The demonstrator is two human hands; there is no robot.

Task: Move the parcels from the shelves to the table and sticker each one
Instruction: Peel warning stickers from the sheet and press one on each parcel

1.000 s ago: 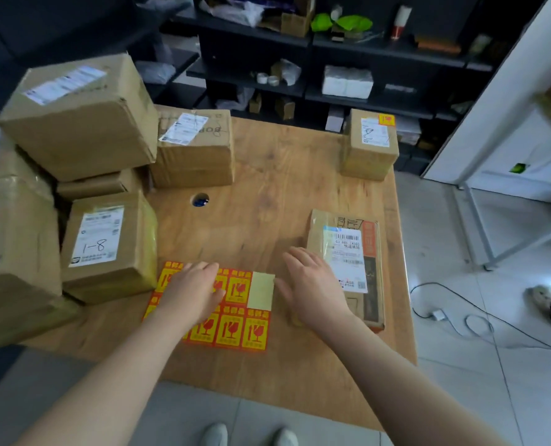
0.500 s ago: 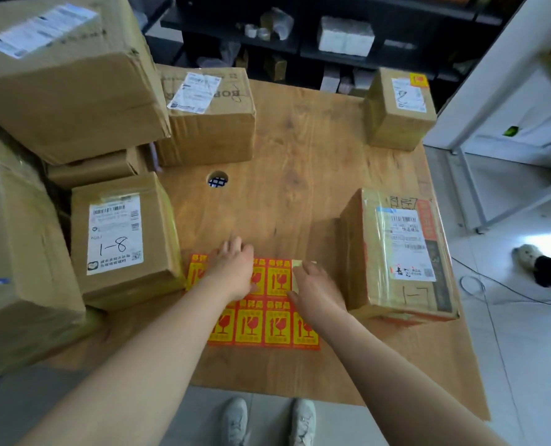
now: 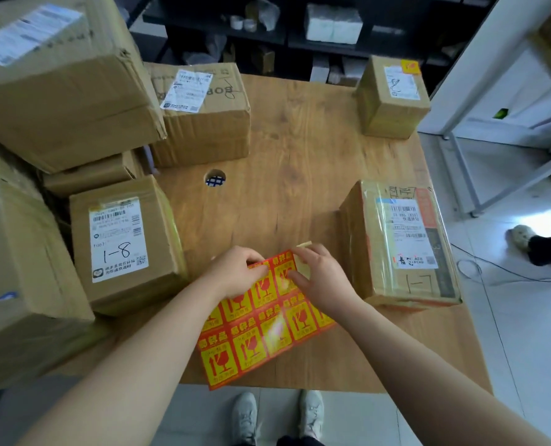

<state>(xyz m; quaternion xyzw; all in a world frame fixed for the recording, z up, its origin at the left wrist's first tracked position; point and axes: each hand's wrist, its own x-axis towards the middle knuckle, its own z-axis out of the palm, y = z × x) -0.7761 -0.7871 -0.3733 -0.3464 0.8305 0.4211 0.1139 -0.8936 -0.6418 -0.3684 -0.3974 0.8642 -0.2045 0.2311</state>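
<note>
Now: left hand [image 3: 235, 272] grips sheet [image 3: 261, 336] at its far edge; right hand [image 3: 319, 275] pinches its right corner. Parcel [image 3: 406, 246] lies just right, long axis pointing away.

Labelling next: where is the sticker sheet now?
Head view: the sticker sheet is at the table's near edge, held by left hand and right hand, between the 1-8 box and taped parcel.

both hands [image 3: 235, 273] holding sticker sheet [image 3: 261, 323]
</note>
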